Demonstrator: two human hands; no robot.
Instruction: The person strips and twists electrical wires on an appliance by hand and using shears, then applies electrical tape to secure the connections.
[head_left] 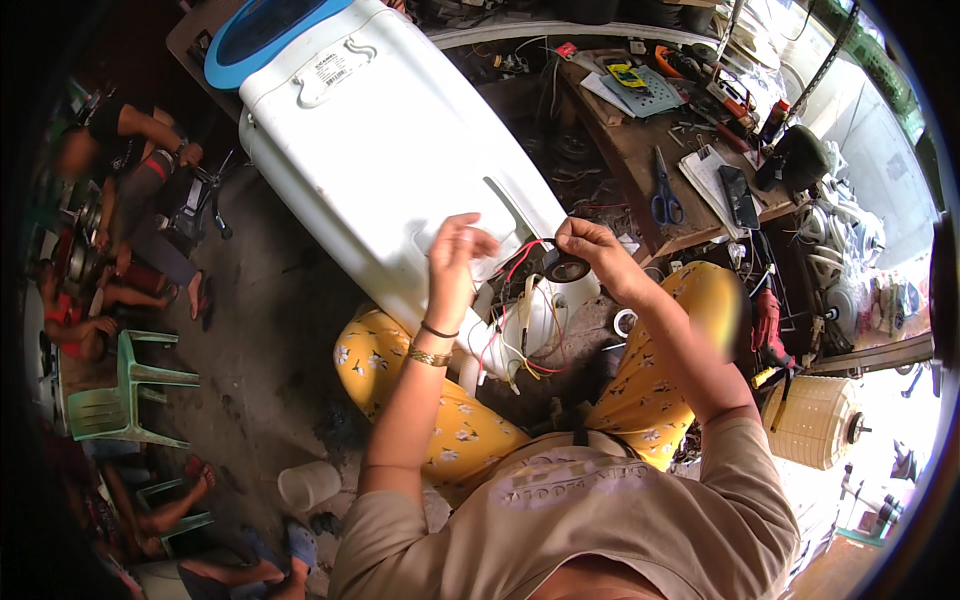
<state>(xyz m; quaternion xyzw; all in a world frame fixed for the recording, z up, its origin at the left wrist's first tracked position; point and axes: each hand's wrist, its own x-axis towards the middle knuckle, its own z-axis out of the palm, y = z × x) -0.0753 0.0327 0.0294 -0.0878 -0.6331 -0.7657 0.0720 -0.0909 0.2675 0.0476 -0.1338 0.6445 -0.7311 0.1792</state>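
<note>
From here, the blue end (262, 38) of the white casing (390, 150) is cut off above — the wires (526, 318) seem too fine to trace.

The machine (400, 160) is ahead, wires (526, 330) at its near end. Beside the wires is the tape (556, 268), in the right fingers (575, 241). Further right, the surface (630, 160) bears scissors (664, 190), clipboard (708, 178) and phone (738, 196), left to right. On the floor (270, 270), a chair (105, 412) stands left, a bucket (310, 485) nearer.
</note>
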